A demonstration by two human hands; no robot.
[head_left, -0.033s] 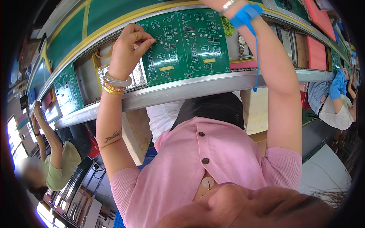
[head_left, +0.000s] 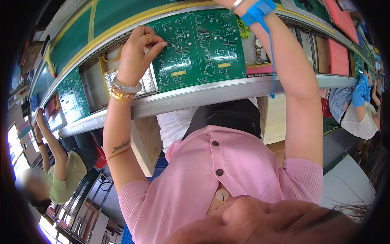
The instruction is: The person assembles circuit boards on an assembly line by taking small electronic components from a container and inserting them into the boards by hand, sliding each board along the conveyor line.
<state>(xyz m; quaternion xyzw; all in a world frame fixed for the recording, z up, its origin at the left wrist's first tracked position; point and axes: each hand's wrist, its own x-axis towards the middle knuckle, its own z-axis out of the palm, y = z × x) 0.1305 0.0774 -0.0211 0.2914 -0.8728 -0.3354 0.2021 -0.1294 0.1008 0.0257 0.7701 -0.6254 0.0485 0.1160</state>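
Two green circuit boards lie side by side on the rail: the left board [head_left: 168, 75] and the right board [head_left: 233, 63], both dotted with small parts. Over the left board's upper left edge is my left hand [head_left: 138, 53], thumb and fingers pinched together. Whatever sits in the pinch is too small or hidden to make out. My right hand [head_left: 227, 3] reaches past the boards' far right corner and is cut off by the picture's top edge, so its fingers are hidden. A blue wrist strap [head_left: 258, 13] with a hanging cord is on that wrist.
A metal rail [head_left: 195, 92] runs along the near side. Further left lies another circuit board [head_left: 72, 97]. Pink foam blocks [head_left: 338, 57] sit at the right. One co-worker [head_left: 67, 175] is at the left, another [head_left: 357, 110] at the far right.
My right forearm and its blue strap have shifted slightly to the left. My left hand stays almost in place over the left board, still pinched.
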